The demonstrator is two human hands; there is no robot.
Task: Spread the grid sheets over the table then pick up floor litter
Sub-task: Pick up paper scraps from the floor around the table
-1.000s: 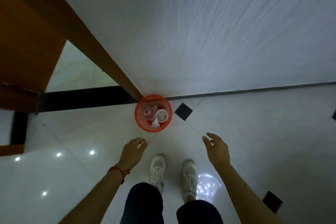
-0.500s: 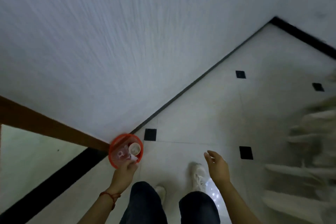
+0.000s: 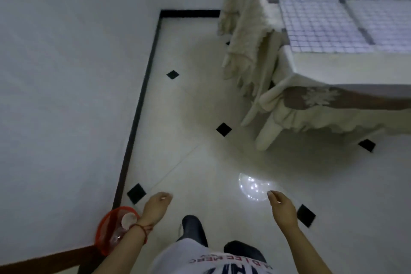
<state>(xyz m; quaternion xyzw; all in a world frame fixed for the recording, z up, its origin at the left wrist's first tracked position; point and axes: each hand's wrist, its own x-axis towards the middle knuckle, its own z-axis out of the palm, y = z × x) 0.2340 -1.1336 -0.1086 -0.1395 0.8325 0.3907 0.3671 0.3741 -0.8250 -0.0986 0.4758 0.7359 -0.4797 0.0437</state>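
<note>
— Where are the grid sheets [image 3: 320, 22]?

— On the table [image 3: 311, 66] at the upper right, four of them side by side, flat on the cream cloth [image 3: 249, 35] that hangs to the floor.

— And the hands?

— Both held out low over the pale tiled floor [image 3: 200, 118], well apart. The left hand [image 3: 156, 203] has loosely curled fingers and holds nothing I can see; the right hand [image 3: 281, 203] looks the same (it is blurred, so I am less sure).

— Any litter?

— Only in the orange mesh bin [image 3: 106, 229], just behind the left wrist with its red string, against the wall: a paper cup [image 3: 129, 220] and some clear plastic.
</note>
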